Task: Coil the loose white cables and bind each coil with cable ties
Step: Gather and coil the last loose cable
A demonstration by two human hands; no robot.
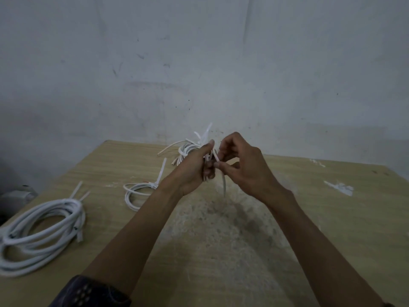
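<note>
White round-sheathed cable lies in three bundles on a pale wood-grain table (332, 218), whose centre is worn to a dusty grey patch.

Done: a large coil (42, 229) of thick, smooth loops at lower left, with two flat tie tails (77, 189) projecting from it. A small thin coil (135, 191) left of centre is closed by one cable tie (160, 173).

In progress: a third coil (188, 150) at centre frame, its loose ends splayed leftward and stiff flat tails rising from its top. The left hand (194, 171) has its fingers curled round this coil's strands. The right hand (243, 165) pinches a narrow white strap (215, 156) between thumb and fingertips, the curved tail hanging below. Whether the strap is locked cannot be told.

Remaining, by judgement: cinching this tie. No further loose cable is visible.
</note>
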